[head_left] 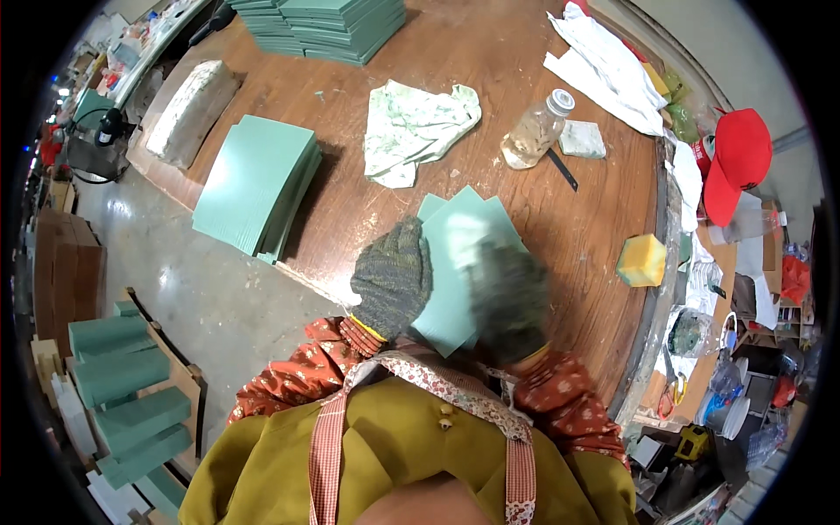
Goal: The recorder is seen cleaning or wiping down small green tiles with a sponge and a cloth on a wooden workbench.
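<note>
In front of me, a few pale green boards [448, 302] lie fanned out at the table's near edge, their corners at different angles. My left hand [390, 278], in a dark knitted glove, lies against their left edge with its fingers stretched forward. Over their right side is my right hand [510, 302], gloved alike and smeared by motion; its fingers do not show clearly. A whitish patch beside it on the top board is too blurred to tell as glare or cloth. Beyond the boards lies a crumpled, green-stained white cloth [416, 129].
Green board stacks stand at left [254, 179] and far back [328, 26]. A wrapped white block [191, 114] sits far left. To the right are a clear bottle [535, 131], a dark strip [563, 170], a yellow sponge [640, 261], a red cap [738, 166] and scissors [672, 394].
</note>
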`<state>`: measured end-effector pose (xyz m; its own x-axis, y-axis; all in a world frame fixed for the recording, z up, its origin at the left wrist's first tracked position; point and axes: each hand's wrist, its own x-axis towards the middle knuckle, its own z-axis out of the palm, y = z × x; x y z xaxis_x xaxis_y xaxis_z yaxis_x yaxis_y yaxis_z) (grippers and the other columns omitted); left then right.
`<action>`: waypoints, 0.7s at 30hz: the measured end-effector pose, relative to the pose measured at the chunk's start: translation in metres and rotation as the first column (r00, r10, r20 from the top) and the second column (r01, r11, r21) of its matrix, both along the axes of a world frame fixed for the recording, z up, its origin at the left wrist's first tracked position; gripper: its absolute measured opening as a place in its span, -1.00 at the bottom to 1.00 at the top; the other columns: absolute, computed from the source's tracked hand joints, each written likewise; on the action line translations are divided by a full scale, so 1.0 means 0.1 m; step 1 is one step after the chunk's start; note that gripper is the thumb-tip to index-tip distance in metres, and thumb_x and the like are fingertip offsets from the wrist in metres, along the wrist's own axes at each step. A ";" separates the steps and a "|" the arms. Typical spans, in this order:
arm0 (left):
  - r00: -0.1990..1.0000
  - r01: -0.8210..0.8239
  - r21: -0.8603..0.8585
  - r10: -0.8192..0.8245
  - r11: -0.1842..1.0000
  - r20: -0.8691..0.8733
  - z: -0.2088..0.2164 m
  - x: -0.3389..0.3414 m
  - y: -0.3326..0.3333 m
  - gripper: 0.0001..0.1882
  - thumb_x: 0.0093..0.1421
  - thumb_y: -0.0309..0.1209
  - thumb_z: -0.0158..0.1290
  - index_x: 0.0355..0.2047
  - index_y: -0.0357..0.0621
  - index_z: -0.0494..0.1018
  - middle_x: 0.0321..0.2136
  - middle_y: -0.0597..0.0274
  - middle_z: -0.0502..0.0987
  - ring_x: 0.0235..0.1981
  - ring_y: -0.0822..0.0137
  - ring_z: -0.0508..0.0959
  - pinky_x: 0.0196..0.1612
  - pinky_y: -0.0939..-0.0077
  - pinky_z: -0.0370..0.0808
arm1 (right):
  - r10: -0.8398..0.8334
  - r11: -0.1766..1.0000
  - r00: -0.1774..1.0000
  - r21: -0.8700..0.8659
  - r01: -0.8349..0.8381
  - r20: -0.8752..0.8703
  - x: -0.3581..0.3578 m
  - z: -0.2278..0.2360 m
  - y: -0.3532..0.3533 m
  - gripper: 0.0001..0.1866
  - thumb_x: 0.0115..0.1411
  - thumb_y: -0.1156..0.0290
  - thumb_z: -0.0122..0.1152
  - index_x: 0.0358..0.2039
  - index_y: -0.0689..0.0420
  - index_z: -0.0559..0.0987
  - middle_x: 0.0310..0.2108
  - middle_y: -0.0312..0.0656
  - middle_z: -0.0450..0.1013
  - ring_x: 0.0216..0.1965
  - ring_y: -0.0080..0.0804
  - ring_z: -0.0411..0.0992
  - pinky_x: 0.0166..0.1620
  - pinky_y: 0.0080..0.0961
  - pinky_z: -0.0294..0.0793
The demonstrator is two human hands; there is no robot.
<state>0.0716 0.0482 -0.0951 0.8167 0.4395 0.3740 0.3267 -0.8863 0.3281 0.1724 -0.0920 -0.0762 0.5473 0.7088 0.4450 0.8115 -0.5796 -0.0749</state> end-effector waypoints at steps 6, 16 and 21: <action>0.999 -0.010 -0.005 0.011 1.000 0.045 -0.04 -0.04 -0.02 -0.64 0.21 -0.42 -0.05 -0.04 -0.41 0.36 -0.28 -0.22 0.52 -0.29 -0.09 0.54 -0.17 0.12 0.47 | 0.016 0.996 1.000 -0.085 -0.016 -0.004 0.34 -0.23 0.06 -0.60 0.17 0.17 0.09 -0.02 0.05 0.47 -0.20 -0.13 0.39 -0.15 -0.11 0.33 -0.08 -0.06 0.32; 1.000 0.001 -0.082 -0.002 0.997 -0.010 -0.07 -0.07 0.03 -0.61 0.22 -0.33 -0.05 -0.04 -0.39 0.38 -0.22 -0.21 0.50 -0.22 -0.11 0.52 -0.14 0.15 0.47 | 0.032 0.981 0.969 -0.180 -0.078 -0.245 0.19 0.04 0.30 -0.65 0.19 0.16 0.07 -0.07 0.05 0.48 -0.26 -0.12 0.42 -0.20 -0.13 0.37 -0.19 -0.16 0.38; 0.951 0.057 -0.555 0.123 0.830 0.282 -0.10 -0.39 0.10 -0.65 0.15 -0.35 0.18 -0.12 -0.30 0.44 -0.31 0.09 0.54 -0.30 0.34 0.53 -0.26 0.42 0.49 | -0.132 0.987 0.991 -0.092 0.132 0.009 0.43 -0.12 0.11 -0.63 0.23 0.14 0.02 -0.06 0.09 0.50 -0.30 -0.13 0.44 -0.24 -0.14 0.40 -0.19 -0.19 0.40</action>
<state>0.0324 0.0585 -0.1047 0.6891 0.6688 0.2790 0.1608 -0.5165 0.8411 0.2151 -0.0809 -0.0883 0.6378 0.6686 0.3824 0.7274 -0.6860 -0.0138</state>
